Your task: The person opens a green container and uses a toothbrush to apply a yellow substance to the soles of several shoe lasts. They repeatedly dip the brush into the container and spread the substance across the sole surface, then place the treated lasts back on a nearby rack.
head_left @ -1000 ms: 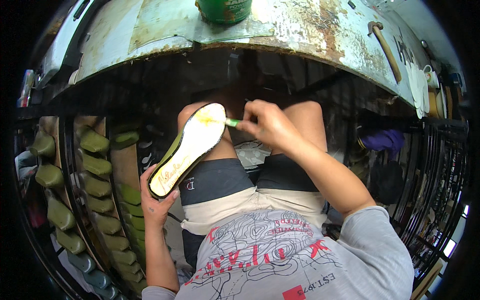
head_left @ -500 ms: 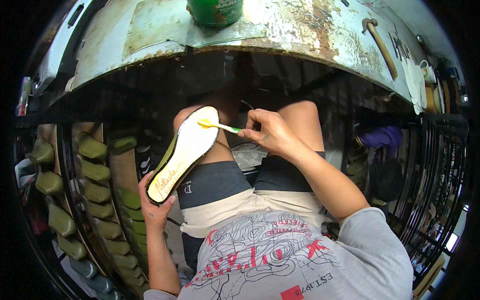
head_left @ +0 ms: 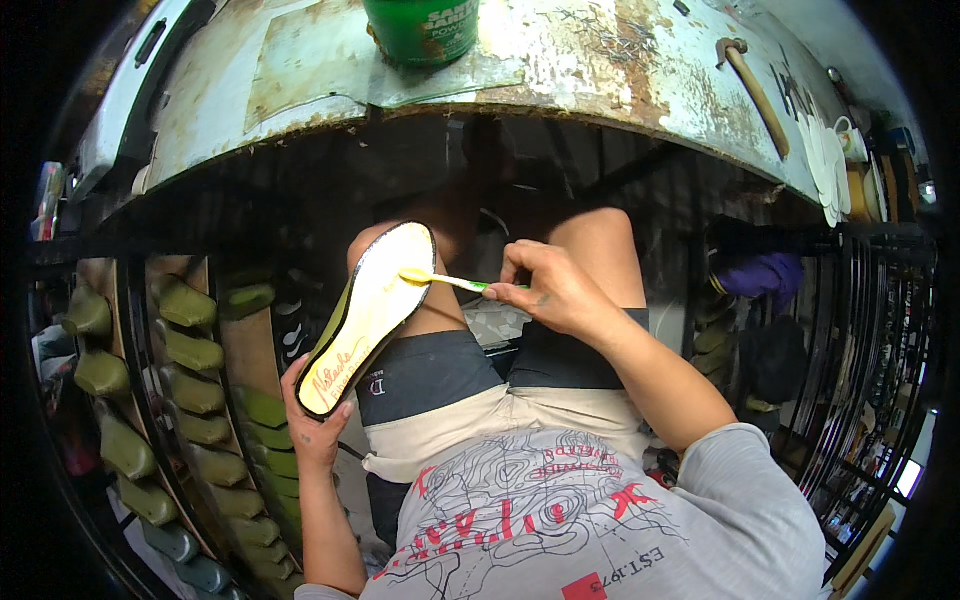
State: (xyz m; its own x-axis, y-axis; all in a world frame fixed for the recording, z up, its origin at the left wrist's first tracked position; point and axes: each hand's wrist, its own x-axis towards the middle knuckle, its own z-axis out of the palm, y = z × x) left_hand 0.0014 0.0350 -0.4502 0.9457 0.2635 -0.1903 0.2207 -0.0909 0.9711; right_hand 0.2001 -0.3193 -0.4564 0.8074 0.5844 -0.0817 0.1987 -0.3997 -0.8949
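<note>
The bench (head_left: 690,110) arched across the top of the frame, its pale, bluish surface blotched with brown and worn rough along the front edge. A green tub (head_left: 420,35) stood at top centre by a glassy sheet (head_left: 300,80); loose nails (head_left: 610,38) lay scattered to its right. Farther right lay a hammer (head_left: 755,100), with white cut-outs (head_left: 822,175) and a mug (head_left: 850,140) near the bench's right end.

Left of centre, over the person's thigh, was the sole (head_left: 390,290), white with a dark rim, its narrower end at the lower left. The left hand (head_left: 318,418) gripped that end, thumb and fingers curled around it. The right hand (head_left: 540,285), at centre, pinched a brush (head_left: 450,282) between closed thumb and fingers, its yellow-coated tip touching the sole's broad part.

Racks of olive lasts (head_left: 195,350) filled the left side, some greyer ones (head_left: 172,542) at lower left. At right, purple cloth (head_left: 762,278) hung beside dark shelving (head_left: 840,380).
</note>
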